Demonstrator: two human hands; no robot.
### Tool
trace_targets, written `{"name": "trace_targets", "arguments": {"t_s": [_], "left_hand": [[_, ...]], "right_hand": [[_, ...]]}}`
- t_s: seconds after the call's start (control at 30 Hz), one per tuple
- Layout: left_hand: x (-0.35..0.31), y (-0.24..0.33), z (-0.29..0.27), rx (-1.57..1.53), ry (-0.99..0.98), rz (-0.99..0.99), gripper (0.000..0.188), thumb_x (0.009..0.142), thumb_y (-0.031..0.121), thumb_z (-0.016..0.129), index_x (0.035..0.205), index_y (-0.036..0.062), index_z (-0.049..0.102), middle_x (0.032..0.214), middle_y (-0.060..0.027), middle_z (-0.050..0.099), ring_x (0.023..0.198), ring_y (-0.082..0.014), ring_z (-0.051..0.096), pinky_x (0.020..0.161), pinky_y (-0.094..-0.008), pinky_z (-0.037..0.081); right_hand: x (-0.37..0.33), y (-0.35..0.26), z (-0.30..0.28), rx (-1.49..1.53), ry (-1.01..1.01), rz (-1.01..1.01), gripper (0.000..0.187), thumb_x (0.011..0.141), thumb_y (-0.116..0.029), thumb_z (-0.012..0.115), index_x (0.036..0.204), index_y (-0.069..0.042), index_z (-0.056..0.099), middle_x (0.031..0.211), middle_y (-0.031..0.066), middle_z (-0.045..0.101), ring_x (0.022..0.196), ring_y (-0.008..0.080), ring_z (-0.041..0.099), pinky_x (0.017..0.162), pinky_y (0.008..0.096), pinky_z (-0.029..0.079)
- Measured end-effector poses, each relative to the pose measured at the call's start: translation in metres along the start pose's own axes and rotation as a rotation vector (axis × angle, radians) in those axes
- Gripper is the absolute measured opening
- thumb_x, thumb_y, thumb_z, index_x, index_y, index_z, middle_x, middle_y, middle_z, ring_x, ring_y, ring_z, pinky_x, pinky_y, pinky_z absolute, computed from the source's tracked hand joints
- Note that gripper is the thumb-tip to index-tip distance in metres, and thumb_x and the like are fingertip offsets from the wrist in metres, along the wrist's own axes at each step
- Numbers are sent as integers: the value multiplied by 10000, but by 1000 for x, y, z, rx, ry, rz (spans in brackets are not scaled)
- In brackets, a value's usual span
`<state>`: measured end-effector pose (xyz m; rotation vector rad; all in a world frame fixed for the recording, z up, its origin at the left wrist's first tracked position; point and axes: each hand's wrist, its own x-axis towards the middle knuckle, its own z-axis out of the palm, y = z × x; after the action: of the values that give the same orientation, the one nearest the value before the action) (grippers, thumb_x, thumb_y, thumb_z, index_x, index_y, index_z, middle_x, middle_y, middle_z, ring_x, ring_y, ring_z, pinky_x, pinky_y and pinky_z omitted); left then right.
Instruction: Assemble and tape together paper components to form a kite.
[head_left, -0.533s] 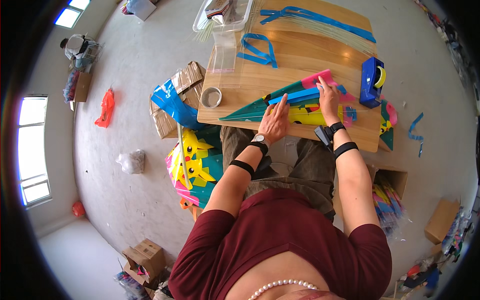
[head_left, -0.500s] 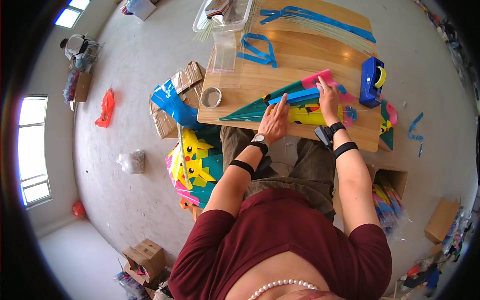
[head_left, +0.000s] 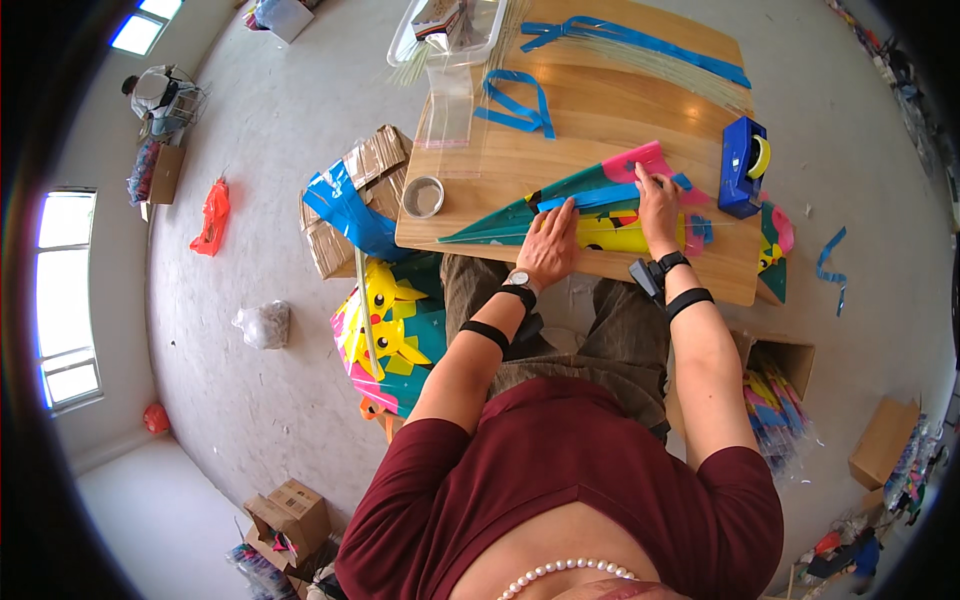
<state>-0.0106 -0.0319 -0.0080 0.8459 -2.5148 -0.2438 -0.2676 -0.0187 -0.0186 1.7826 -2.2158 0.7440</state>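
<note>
A folded kite in green, pink and yellow, with printed cartoon figures, lies across the near part of the wooden table. Along it runs a blue strip. My left hand rests on the kite, its fingers stretched out and their tips at the strip's left end. Over the strip's right end, my right hand has bent fingers that seem to pinch it; the thumb is partly hidden. Thin pale rods or lines show along the kite's near side.
A blue tape dispenser stands at the table's right edge. A tape roll sits at the left edge. Further back are loose blue strips, clear plastic bags and a white tray. A cardboard box stands left of the table.
My left fingertips have drawn back slightly toward me along the strip's left end. My right index finger has come down a little. The blue strip lies flatter on the kite.
</note>
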Motion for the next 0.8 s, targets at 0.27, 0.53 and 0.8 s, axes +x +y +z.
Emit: {"name": "trace_targets", "arguments": {"t_s": [0.27, 0.53, 0.8], "left_hand": [[2, 2, -1, -17, -5, -2, 556, 853, 173, 604, 1340, -89, 543, 1489, -225, 476, 1310, -347, 503, 1112, -466, 395], [-2, -2, 9, 8, 42, 5, 563, 813, 136, 599, 1336, -70, 557, 1492, -201, 478, 1307, -341, 506, 1101, -460, 406], [0, 0, 3, -45, 24, -16, 598, 818, 138, 609, 1374, -65, 526, 1489, -207, 479, 1300, -354, 510, 1102, -467, 396]], "right_hand": [[2, 8, -1, -22, 48, 12, 464, 950, -179, 671, 1407, -165, 593, 1427, 99, 593, 1269, 288, 544, 1078, 451, 405], [-9, -64, -34, -4, -57, -220, 437, 916, -98, 567, 1351, -98, 608, 1508, 93, 530, 1430, 276, 450, 1177, 528, 293], [-59, -86, -26, 19, -284, -141, 515, 1036, -247, 527, 1542, -205, 443, 1625, 39, 379, 1510, 245, 316, 1236, 546, 134]]}}
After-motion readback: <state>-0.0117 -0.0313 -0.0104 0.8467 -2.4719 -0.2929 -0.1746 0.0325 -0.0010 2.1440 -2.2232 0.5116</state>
